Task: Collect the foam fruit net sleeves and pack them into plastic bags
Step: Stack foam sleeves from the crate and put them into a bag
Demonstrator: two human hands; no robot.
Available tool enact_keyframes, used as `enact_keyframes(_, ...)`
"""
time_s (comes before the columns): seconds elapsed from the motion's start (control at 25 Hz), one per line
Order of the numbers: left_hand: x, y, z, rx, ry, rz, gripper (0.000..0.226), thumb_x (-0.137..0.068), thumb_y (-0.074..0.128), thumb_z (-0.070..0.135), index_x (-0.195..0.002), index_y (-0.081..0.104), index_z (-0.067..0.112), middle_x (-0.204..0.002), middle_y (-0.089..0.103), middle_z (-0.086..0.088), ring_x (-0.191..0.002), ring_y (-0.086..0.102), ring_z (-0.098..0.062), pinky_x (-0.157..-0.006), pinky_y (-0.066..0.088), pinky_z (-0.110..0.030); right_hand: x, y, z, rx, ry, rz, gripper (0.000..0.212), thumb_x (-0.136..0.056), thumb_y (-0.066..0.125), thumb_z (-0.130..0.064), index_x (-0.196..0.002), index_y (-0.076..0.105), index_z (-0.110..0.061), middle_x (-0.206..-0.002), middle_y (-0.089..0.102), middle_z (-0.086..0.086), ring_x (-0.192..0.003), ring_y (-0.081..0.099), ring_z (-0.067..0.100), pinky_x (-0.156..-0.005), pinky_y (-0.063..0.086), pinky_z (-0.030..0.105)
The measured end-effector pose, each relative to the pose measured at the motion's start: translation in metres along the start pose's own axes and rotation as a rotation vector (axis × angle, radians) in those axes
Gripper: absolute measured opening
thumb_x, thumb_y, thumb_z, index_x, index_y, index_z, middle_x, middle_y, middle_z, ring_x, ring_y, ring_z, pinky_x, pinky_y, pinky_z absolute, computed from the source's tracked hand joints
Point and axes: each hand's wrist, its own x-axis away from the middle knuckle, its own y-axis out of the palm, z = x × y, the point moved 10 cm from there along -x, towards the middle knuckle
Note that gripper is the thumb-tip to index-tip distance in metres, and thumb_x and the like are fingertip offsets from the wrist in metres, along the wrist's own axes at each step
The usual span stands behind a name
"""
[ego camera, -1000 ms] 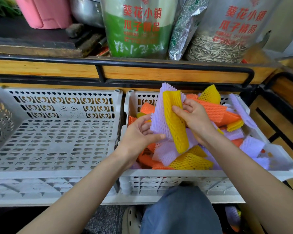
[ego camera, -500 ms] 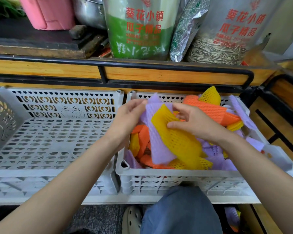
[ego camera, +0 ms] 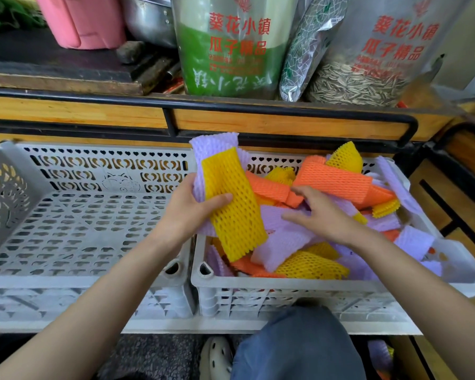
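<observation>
- The right crate (ego camera: pixel 285 286), grey and perforated, holds a loose pile of foam sleeves (ego camera: pixel 307 264) in yellow, orange and purple.
- The left hand (ego camera: pixel 187 212) curls its fingers and thumb round a yellow sleeve (ego camera: pixel 232 204) stacked on a purple sleeve (ego camera: pixel 213 145), above the crate's left end.
- The right hand (ego camera: pixel 322 213) rests on the pile, fingers spread and loose, gripping nothing.
- A second grey crate (ego camera: pixel 80 282) sits just beside it on the left.
- Behind, a wooden shelf (ego camera: pixel 285 123) with a black rail carries seed bags (ego camera: pixel 368 67) and a pink tub (ego camera: pixel 85 20).

A shop: bulk sunflower seed bags (ego camera: pixel 368 53) above plastic crates (ego camera: pixel 74 220).
</observation>
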Motion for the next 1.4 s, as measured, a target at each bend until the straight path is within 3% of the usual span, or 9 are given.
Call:
enact_keyframes(0.16,0.001,-0.009,-0.013,-0.021,-0.02,0.015,0.042,-0.081,0.07,0.008,-0.118,0.051,0.007,-0.105,0.069,-0.006,-0.086,0.07,-0.013,-0.065,0.056,-0.019,0.011,0.039,0.044,0.387,0.111,-0.286,0.083,-0.075,0.07,-0.051,-0.142,0.033,-0.019,-0.136,0.05,0.003,-0.123,0.048,0.022,-0.097,0.041,0.035)
enact_keyframes(0.4,0.002,-0.011,-0.023,-0.027,-0.035,-0.008,0.043,-0.081,0.07,0.009,-0.12,0.052,0.009,-0.107,0.069,-0.004,-0.088,0.07,-0.012,-0.067,0.056,-0.019,0.035,0.034,0.055,0.44,0.115,-0.388,0.081,-0.071,0.078,-0.039,-0.139,0.039,-0.017,-0.132,0.052,0.001,-0.119,0.051,0.016,-0.093,0.038,0.024)
enact_keyframes(0.64,0.0,-0.016,-0.026,-0.032,-0.045,0.01,0.045,-0.081,0.07,0.011,-0.122,0.05,0.009,-0.108,0.068,-0.004,-0.088,0.07,-0.012,-0.065,0.057,-0.019,0.036,-0.015,0.006,0.067,0.011,-0.246,0.038,-0.072,0.08,-0.024,-0.108,0.067,-0.024,-0.099,0.069,-0.01,-0.095,0.061,0.009,-0.075,0.043,0.017)
enact_keyframes(0.8,-0.001,-0.018,-0.024,0.009,-0.034,0.056,0.04,-0.081,0.069,0.006,-0.117,0.052,0.009,-0.103,0.069,-0.003,-0.08,0.07,-0.008,-0.062,0.055,-0.016,0.022,-0.015,-0.026,-0.241,-0.041,-0.166,0.027,-0.082,0.07,-0.012,-0.107,0.064,-0.019,-0.092,0.068,-0.001,-0.085,0.061,0.007,-0.074,0.044,0.011)
enact_keyframes(0.92,-0.001,-0.026,-0.023,-0.011,-0.017,0.097,0.042,-0.081,0.07,0.008,-0.119,0.053,0.008,-0.105,0.069,-0.004,-0.088,0.07,-0.012,-0.071,0.057,-0.023,0.001,-0.007,-0.005,-0.407,0.066,-0.04,0.022,-0.089,0.062,-0.012,-0.11,0.056,-0.015,-0.091,0.064,0.019,-0.087,0.062,0.027,-0.078,0.045,0.024)
enact_keyframes(1.0,0.0,-0.037,-0.02,-0.03,-0.005,0.13,0.041,-0.08,0.071,0.011,-0.117,0.053,0.011,-0.107,0.069,-0.004,-0.093,0.068,-0.016,-0.08,0.056,-0.03,-0.009,0.002,0.007,-0.479,0.118,0.009,0.024,-0.089,0.061,-0.01,-0.112,0.055,-0.013,-0.095,0.063,0.012,-0.092,0.06,0.022,-0.079,0.045,0.026)
enact_keyframes(1.12,0.001,-0.049,-0.018,-0.023,-0.001,0.165,0.041,-0.08,0.071,0.011,-0.117,0.052,0.012,-0.107,0.068,-0.003,-0.094,0.068,-0.016,-0.082,0.055,-0.031,-0.015,0.043,0.005,-0.198,0.064,-0.244,0.05,-0.083,0.068,-0.007,-0.13,0.049,-0.003,-0.111,0.056,0.003,-0.083,0.053,0.0,-0.069,0.04,0.008)
enact_keyframes(1.24,0.001,-0.053,-0.021,-0.021,-0.013,0.153,0.046,-0.08,0.071,0.012,-0.121,0.051,0.011,-0.109,0.068,-0.003,-0.095,0.068,-0.017,-0.081,0.055,-0.032,-0.004,0.088,0.027,0.275,0.018,-0.593,0.069,-0.079,0.074,-0.017,-0.139,0.04,-0.006,-0.136,0.047,0.005,-0.118,0.048,0.01,-0.091,0.035,0.014)
enact_keyframes(1.4,0.003,-0.057,-0.028,-0.047,-0.023,0.14,0.048,-0.08,0.071,0.013,-0.123,0.051,0.01,-0.111,0.068,-0.005,-0.097,0.068,-0.018,-0.085,0.055,-0.038,-0.004,0.08,0.037,0.382,0.049,-0.612,0.022,-0.076,0.077,-0.023,-0.083,0.058,-0.014,-0.08,0.054,0.0,-0.08,0.049,0.016,-0.063,0.031,0.028)
